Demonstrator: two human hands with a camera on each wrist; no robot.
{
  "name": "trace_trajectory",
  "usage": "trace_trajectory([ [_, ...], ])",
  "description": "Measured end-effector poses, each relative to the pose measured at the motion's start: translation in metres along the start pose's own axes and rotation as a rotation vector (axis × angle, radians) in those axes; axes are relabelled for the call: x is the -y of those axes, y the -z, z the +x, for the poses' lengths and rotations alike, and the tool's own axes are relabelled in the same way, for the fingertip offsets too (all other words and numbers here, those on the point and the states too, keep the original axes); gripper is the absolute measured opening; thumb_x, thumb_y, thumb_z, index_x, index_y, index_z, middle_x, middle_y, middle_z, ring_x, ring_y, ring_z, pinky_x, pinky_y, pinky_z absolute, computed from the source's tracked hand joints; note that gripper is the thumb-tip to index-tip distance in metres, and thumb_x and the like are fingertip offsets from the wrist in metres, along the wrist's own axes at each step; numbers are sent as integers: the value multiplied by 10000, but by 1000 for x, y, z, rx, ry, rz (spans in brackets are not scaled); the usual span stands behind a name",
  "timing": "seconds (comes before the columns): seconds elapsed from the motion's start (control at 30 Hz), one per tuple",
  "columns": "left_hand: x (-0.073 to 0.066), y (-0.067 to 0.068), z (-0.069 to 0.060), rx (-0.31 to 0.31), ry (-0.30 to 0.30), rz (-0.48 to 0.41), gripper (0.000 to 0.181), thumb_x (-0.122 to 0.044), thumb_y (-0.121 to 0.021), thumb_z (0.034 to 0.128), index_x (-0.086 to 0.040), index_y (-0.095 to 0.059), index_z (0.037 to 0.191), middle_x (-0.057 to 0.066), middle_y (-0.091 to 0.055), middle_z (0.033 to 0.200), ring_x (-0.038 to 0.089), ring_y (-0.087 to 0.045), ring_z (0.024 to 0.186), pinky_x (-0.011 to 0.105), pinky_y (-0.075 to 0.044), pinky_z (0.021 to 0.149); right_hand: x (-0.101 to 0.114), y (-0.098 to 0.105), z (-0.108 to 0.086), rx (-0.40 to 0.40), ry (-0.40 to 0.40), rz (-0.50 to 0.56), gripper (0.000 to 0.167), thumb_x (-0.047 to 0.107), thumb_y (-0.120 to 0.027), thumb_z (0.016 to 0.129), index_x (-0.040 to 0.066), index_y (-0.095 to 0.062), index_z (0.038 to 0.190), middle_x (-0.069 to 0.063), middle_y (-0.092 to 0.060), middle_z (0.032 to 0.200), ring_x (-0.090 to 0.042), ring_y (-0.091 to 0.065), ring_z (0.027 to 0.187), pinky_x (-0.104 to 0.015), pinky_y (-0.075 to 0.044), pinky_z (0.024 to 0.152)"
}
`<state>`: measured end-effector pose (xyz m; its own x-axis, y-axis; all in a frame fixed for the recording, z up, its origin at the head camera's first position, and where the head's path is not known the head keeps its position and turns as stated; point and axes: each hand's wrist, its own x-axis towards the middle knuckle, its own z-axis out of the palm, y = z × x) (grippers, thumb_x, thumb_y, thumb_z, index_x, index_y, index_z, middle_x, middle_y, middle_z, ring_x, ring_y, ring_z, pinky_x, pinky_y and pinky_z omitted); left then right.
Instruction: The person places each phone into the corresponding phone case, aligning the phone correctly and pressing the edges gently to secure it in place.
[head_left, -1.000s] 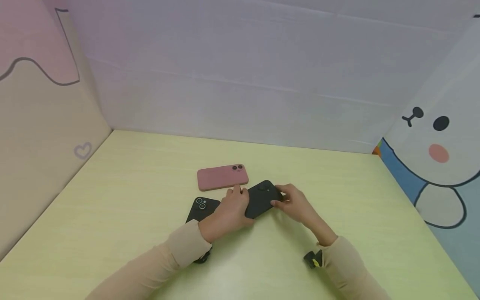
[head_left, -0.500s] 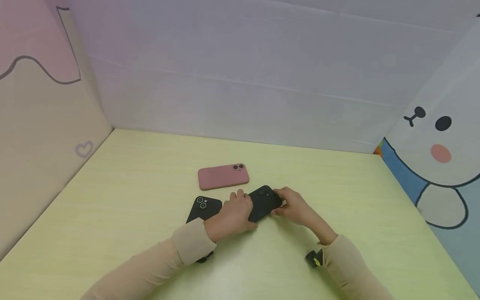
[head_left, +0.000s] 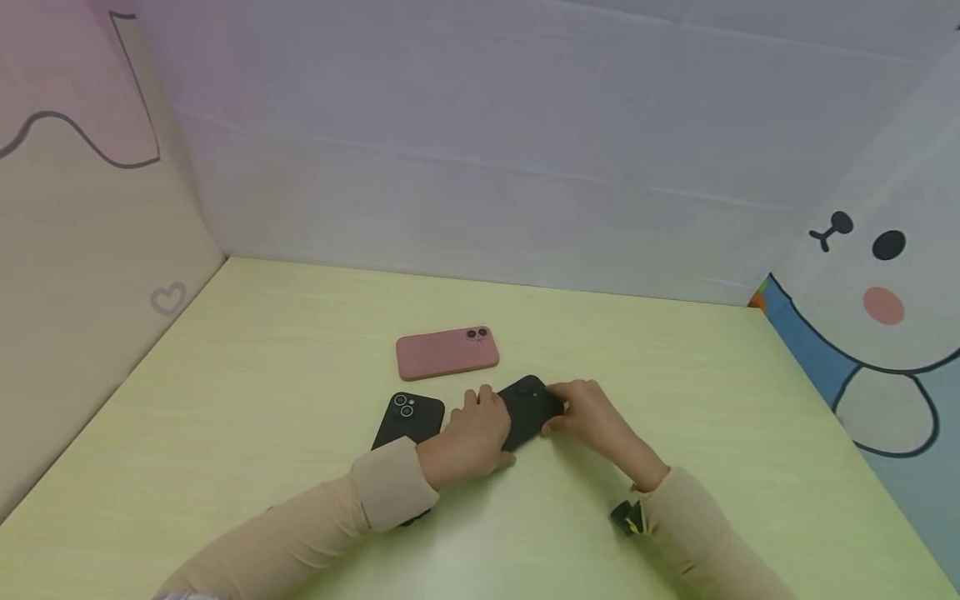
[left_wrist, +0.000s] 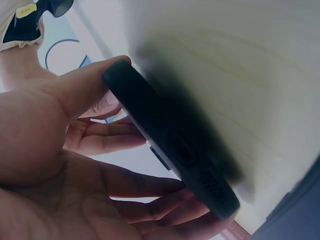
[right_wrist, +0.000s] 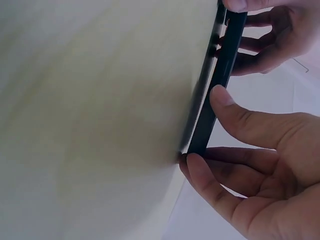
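Both hands hold one black phone [head_left: 527,410] just over the table, its camera end toward the right. My left hand [head_left: 474,433] grips the near-left end, with the thumb on one edge and fingers on the other. In the left wrist view the phone's bottom edge [left_wrist: 170,140] shows a port and speaker holes. The right hand [head_left: 588,417] pinches the camera end between thumb and fingers. In the right wrist view the phone's dark side edge [right_wrist: 215,95] is seen close to the tabletop, with the right hand [right_wrist: 265,165] at its corner.
A pink phone [head_left: 446,353] lies behind the hands. Another black phone [head_left: 408,419] lies to the left, partly under the left forearm. The pale yellow table [head_left: 300,333] meets a white back wall [head_left: 480,217] and printed side panels.
The held black phone and both hands have come slightly nearer and lower. My left hand has shifted a little to the right. Pink and left black phones stay put.
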<state>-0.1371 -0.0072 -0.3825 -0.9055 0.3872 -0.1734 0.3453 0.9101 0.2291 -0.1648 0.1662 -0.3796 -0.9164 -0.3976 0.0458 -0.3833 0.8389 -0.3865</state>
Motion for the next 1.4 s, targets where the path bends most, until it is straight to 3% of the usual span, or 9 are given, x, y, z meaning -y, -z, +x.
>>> trace_trajectory([
  [0.3,-4,-6,-4,22,1,136,708,-478,-665,782,71,-477,1188,129,-411,1028,240,-432,919,350,-472,670,6,-5,-2,31,-14,-110,474,102,-805,633,-87,-644,1036,-198,-678,964,-329,-624,898,-416,-478,828],
  [0.57,-7,-9,-6,52,30,113,719,-470,-648,799,84,-458,1216,127,-392,1061,235,-410,946,375,-458,762,9,-6,-4,41,-47,-153,483,110,-800,648,-74,-635,1063,-187,-674,982,-311,-598,877,-417,-468,821],
  [0.8,-6,-8,-6,29,18,152,720,-485,-644,796,81,-471,1206,117,-393,1041,219,-407,927,340,-460,740,11,-5,-2,56,-62,-140,497,116,-801,654,-74,-627,1079,-183,-671,987,-289,-590,870,-409,-470,816],
  [1.0,-1,-3,-6,34,-4,112,707,-476,-629,812,83,-475,1217,126,-418,1053,221,-429,940,326,-463,739,7,-4,-1,103,-85,-104,480,109,-771,703,-64,-600,1116,-181,-653,1046,-307,-591,947,-419,-465,858],
  [1.13,9,2,-4,46,-19,19,630,-452,-597,848,59,-504,1204,142,-468,1066,247,-475,934,356,-477,747,3,0,-3,123,-117,-45,488,113,-724,764,-50,-547,1188,-198,-624,1103,-322,-588,1004,-421,-470,863],
  [1.27,24,10,-5,6,-40,-65,521,-411,-577,875,18,-530,1168,155,-508,1059,279,-502,926,376,-478,743,-1,4,-7,27,-57,-40,523,149,-695,800,-51,-499,1242,-216,-580,1184,-355,-556,1078,-451,-443,905],
  [1.4,42,21,-8,-96,-25,-128,480,-349,-597,876,20,-511,1171,171,-536,1046,289,-536,911,382,-484,729,-10,8,-11,-203,73,-120,515,161,-670,828,-45,-482,1261,-214,-528,1258,-373,-504,1136,-488,-424,919],
])
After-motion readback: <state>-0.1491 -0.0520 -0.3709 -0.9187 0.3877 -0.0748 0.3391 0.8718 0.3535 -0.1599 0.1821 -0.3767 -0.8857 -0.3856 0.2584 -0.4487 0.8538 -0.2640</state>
